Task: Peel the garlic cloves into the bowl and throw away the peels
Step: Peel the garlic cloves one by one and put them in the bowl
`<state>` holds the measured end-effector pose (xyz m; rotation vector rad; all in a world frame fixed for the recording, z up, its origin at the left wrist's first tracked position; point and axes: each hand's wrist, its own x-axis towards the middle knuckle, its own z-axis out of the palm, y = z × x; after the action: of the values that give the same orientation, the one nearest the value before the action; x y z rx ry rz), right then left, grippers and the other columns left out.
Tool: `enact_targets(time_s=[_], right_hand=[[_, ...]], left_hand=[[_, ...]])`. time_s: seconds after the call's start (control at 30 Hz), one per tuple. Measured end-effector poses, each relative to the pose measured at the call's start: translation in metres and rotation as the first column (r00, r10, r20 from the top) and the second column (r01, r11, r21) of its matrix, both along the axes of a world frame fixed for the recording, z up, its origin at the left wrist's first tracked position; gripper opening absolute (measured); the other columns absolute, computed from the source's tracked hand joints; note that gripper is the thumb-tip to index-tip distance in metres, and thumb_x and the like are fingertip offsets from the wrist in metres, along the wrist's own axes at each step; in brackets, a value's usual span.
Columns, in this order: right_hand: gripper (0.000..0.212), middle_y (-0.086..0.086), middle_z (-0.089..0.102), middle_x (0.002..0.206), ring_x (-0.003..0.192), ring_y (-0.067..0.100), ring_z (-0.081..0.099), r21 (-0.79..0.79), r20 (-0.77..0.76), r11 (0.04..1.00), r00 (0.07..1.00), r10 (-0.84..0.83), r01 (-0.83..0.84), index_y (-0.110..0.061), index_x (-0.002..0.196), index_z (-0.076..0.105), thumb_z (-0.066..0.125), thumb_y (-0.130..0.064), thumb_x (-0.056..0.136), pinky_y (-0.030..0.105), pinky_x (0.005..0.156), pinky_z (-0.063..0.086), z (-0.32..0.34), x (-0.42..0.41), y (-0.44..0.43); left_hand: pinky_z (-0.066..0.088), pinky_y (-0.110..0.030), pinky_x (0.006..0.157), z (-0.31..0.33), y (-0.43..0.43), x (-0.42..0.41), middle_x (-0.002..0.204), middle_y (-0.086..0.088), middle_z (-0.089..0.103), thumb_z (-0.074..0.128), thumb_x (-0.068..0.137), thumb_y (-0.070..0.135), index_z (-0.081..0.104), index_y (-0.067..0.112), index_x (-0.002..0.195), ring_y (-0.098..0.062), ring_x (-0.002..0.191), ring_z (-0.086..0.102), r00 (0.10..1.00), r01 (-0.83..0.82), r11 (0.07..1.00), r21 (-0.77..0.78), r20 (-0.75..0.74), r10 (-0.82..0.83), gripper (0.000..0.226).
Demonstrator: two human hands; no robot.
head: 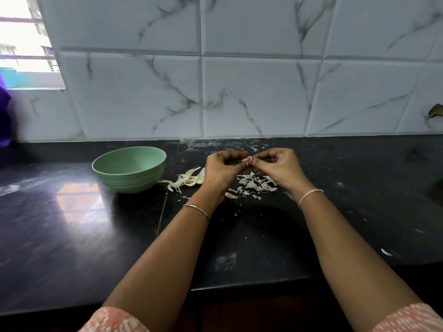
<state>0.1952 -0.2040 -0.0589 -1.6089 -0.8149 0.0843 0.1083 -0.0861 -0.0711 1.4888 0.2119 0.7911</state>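
Left hand (223,170) and right hand (279,168), fingers curled, pinch one small pale garlic clove (245,159) between them, right of the round ribbed green bowl (130,182). Papery white peel flakes (256,184) litter the glossy black worktop (72,224) farther right; curled husks (189,180) lie just beside the bowl.

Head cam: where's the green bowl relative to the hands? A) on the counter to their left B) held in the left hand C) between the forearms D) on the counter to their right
A: the green bowl stands on the counter left of the left hand and right hand, which pinch a garlic clove between them.
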Motion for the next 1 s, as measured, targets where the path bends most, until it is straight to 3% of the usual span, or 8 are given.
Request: enact_targets(time_s=[0.13,0.33,0.53,0.77,1.0], right_hand=[[0.006,0.013,0.072,0.079,0.067,0.017,0.068,-0.013,-0.036,1.0,0.999,0.028,-0.028,-0.001,0.09,0.072,0.072,-0.006,0.086,0.022,0.066,0.058,-0.0001,-0.0001,0.0002],[0.005,0.013,0.072,0.081,0.07,0.018,0.069,-0.031,-0.041,0.998,0.998,0.051,-0.053,0.001,0.09,0.071,0.066,-0.002,0.089,0.019,0.064,0.057,0.0009,-0.0035,-0.0001],[0.004,0.012,0.071,0.073,0.059,0.012,0.067,-0.031,-0.048,0.999,0.998,0.043,-0.045,0.0,0.08,0.07,0.069,0.001,0.084,0.016,0.056,0.051,0.001,-0.0041,-0.0014],[0.009,0.016,0.073,0.079,0.066,0.017,0.069,-0.031,-0.108,0.995,0.99,0.091,-0.095,0.006,0.084,0.07,0.07,-0.003,0.086,0.019,0.062,0.056,0.0014,-0.0042,-0.0034],[0.006,0.013,0.072,0.075,0.064,0.015,0.069,-0.022,-0.151,0.991,0.98,0.126,-0.131,0.005,0.082,0.069,0.067,0.002,0.086,0.018,0.06,0.055,0.0024,-0.0049,-0.0044]], left_hand=[[0.056,-0.022,0.077,0.0,0.0024,-0.0014,0.083,-0.004,0.073,0.077,0.074,-0.005,0.072,0.011,0.085,-0.011,0.078,0.07,1.0,-0.006,1.0,0.016,-0.004,0.006,0.02],[0.056,-0.022,0.08,-0.0003,0.0033,-0.0014,0.085,-0.006,0.072,0.074,0.077,-0.01,0.071,0.007,0.086,-0.014,0.082,0.069,1.0,0.012,1.0,-0.012,0.016,-0.012,0.02],[0.054,-0.018,0.075,0.0,0.0041,-0.0005,0.083,-0.002,0.073,0.073,0.077,-0.01,0.071,0.007,0.087,-0.008,0.077,0.07,0.999,0.029,0.999,0.014,0.017,-0.029,0.02],[0.053,-0.014,0.071,0.0012,0.0042,-0.0031,0.082,-0.003,0.072,0.066,0.084,-0.01,0.071,0.008,0.089,-0.004,0.072,0.069,0.998,0.06,0.997,0.044,0.004,-0.061,0.019],[0.053,-0.014,0.072,0.0016,0.0066,-0.0041,0.082,-0.001,0.073,0.066,0.083,-0.011,0.071,0.005,0.091,-0.004,0.073,0.069,0.995,0.098,0.995,0.003,0.005,-0.098,0.018]])
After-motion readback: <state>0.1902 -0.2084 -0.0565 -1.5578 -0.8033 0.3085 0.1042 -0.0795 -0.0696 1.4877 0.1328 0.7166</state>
